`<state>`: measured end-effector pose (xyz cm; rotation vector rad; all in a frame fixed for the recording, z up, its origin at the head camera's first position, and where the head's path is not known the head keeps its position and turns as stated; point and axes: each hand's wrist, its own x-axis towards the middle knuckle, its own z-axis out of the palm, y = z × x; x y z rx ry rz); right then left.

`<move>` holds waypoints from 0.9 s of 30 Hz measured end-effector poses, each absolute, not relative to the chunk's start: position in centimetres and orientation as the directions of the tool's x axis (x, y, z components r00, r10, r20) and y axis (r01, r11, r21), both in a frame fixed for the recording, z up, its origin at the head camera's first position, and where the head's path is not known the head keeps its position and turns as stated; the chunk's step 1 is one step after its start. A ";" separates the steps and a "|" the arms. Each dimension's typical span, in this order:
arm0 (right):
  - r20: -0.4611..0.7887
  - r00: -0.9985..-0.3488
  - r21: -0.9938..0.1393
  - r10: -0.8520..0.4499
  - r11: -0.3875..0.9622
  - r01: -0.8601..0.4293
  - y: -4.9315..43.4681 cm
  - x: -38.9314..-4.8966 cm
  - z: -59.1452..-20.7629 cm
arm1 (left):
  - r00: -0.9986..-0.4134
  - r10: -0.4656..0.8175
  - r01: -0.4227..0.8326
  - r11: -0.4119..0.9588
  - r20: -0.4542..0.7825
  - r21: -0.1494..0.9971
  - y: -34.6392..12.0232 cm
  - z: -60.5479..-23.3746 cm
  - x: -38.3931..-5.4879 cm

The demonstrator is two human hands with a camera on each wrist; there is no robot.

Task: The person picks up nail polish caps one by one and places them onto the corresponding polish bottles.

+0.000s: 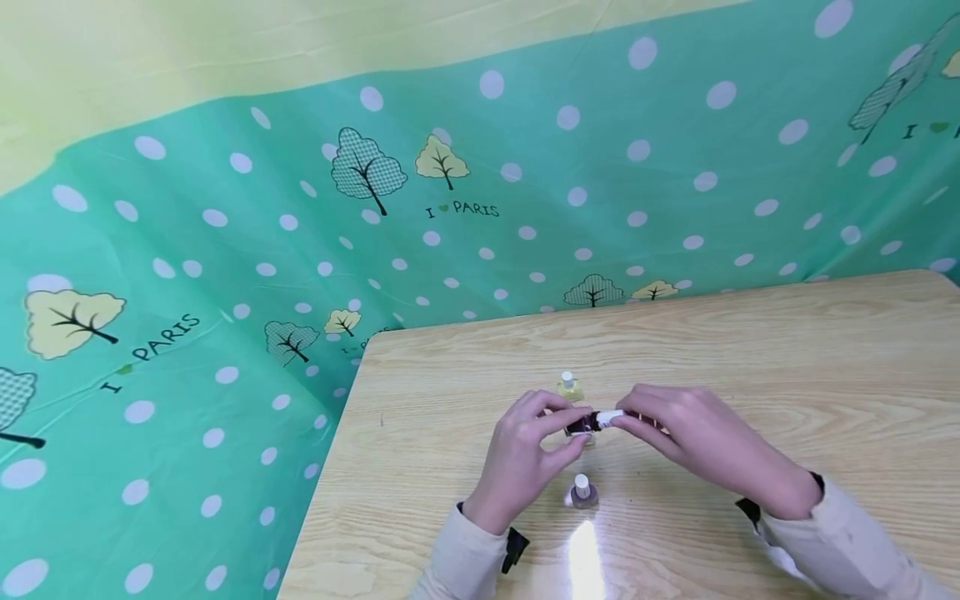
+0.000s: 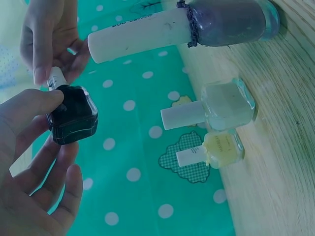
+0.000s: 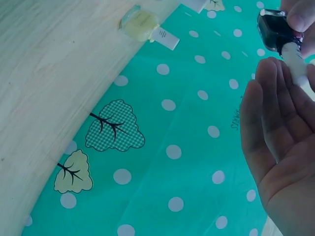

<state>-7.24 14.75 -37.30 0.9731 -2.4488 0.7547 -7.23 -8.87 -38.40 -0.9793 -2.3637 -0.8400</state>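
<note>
Above the wooden table, my left hand (image 1: 523, 458) grips the glass body of a dark nail polish bottle (image 2: 74, 120) between thumb and fingers. From the other side my right hand (image 1: 701, 437) pinches the bottle's white cap (image 1: 610, 418). The bottle lies nearly sideways in the head view, its cap on and pointing right. Below the hands stands a grey-purple nail polish bottle (image 1: 583, 494) with a white cap. A pale, whitish bottle (image 2: 229, 105) stands farther back, mostly hidden by the hands in the head view. Behind it is a yellow nail polish bottle (image 1: 570, 389).
The standing bottles form a rough row running away from me on the light wooden table (image 1: 420, 467). A green polka-dot cloth (image 1: 480, 192) with tree prints hangs behind the table's far edge and along its left side.
</note>
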 end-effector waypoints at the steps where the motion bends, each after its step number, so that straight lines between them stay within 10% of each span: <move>1: 0.527 -0.689 -0.339 -0.499 0.619 -0.708 14.7 -7.2 -37.3 | -0.646 0.473 0.745 0.561 0.599 0.360 -8.8 -38.4 -7.2; 8: 0.486 -0.730 -0.386 -0.481 0.631 -0.673 14.7 -7.1 -37.3 | -0.650 0.471 0.739 0.574 0.597 0.352 -8.9 -38.4 -7.3; 20: 0.581 -0.593 -0.309 -0.557 0.523 -0.794 14.9 -7.4 -37.5 | -0.661 0.464 0.732 0.573 0.590 0.370 -8.9 -38.8 -7.4; 27: 0.529 -0.656 -0.332 -0.538 0.580 -0.744 14.7 -7.3 -37.4 | -0.652 0.466 0.738 0.569 0.598 0.362 -8.8 -38.8 -7.4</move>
